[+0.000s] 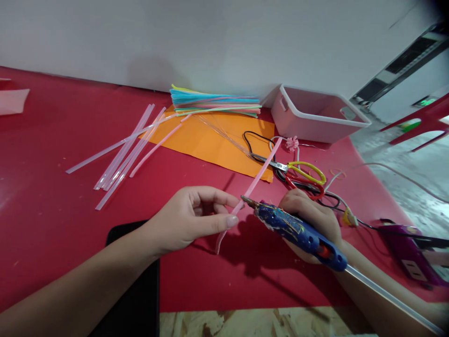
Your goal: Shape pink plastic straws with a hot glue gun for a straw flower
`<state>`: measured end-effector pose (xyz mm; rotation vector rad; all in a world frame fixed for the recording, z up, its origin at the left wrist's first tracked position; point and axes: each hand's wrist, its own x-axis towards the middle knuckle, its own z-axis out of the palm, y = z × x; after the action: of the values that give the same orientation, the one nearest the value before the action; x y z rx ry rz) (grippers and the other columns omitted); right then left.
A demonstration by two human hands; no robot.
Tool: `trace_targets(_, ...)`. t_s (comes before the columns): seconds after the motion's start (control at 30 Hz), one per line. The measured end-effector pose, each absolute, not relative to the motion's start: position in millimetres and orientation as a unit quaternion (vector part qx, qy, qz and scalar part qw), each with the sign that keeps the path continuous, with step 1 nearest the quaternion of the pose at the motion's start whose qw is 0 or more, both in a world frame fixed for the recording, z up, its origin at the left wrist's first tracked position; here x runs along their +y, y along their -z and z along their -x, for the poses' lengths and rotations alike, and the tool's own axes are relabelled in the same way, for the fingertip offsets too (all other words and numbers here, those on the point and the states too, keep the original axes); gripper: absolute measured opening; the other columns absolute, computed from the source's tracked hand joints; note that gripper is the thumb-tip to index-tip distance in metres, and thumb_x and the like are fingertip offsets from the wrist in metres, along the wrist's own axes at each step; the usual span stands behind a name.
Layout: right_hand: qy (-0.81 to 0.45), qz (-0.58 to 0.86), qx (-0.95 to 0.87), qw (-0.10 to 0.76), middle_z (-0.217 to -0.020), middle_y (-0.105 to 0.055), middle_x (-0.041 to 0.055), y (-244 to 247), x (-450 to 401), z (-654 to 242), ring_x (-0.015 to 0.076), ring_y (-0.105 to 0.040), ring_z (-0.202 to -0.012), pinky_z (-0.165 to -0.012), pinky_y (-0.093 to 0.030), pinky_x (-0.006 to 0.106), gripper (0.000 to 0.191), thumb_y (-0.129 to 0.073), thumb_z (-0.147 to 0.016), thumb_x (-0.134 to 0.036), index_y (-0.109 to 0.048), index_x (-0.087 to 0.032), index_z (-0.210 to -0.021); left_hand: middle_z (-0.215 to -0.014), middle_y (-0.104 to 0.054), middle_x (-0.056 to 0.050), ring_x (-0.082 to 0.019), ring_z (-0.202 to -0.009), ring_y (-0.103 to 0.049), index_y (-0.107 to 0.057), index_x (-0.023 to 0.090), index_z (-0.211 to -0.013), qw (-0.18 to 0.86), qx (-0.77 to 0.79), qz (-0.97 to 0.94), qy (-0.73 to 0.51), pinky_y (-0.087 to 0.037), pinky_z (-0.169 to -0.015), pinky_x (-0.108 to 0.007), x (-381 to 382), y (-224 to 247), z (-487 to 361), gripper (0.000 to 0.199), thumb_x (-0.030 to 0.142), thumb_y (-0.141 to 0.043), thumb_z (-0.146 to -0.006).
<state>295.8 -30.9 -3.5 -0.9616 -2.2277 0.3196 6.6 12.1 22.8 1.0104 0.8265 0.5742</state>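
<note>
Between the thumb and fingers of my left hand (196,215) is a slim pink stick (261,175), slanting up to the right, with a thinner, bent end hanging below the thumb. My right hand (315,220) grips a blue hot glue gun (291,229), stained with dried glue; a long translucent glue stick (389,295) extends from its back. The nozzle meets the pink stick beside my left fingertips; whether it touches I cannot tell. Past the stick lie scissors (308,175) with yellow and red handles and a small pink pompom-like piece (292,143).
Translucent sticks (119,161) and a pink pipe cleaner (154,150) lie on the red tabletop (52,187) at left. Behind are an orange sheet (206,140), bundled coloured pipe cleaners (213,100) and a pink bin (322,124). Cables run right to a purple power strip (403,252).
</note>
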Motion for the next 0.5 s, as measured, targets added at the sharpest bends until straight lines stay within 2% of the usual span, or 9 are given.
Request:
trace_targets(0.3, -0.123, 0.37, -0.855, 0.342, -0.077, -0.064, 0.0027, 4.3, -29.5, -296.2, 0.0186, -0.056, -0.068, -0.067, -0.047, 0.034, 0.013, -0.067, -0.09, -0.029, -0.059, -0.023, -0.099, -0.064, -0.066, 0.005, -0.006, -0.056, -0.056, -0.08, 0.016, -0.089, 0.75, 0.388, -0.464, -0.268, -0.047, -0.059, -0.018, 11.0, -24.7, -7.6, 0.019, 0.022, -0.09, -0.073)
trace_targets(0.5, -0.115, 0.362, -0.86, 0.342, -0.078, -0.063, 0.0028, 3.2, -28.5, -296.5, 0.0179, -0.056, -0.067, -0.065, -0.048, 0.034, 0.013, -0.062, -0.09, -0.028, -0.058, -0.022, -0.101, -0.065, -0.066, 0.005, -0.006, -0.056, -0.056, -0.08, 0.017, -0.088, 0.75, 0.388, -0.464, -0.268, -0.047, -0.058, -0.018, 10.6, -23.4, -7.8, 0.018, 0.021, -0.09, -0.073)
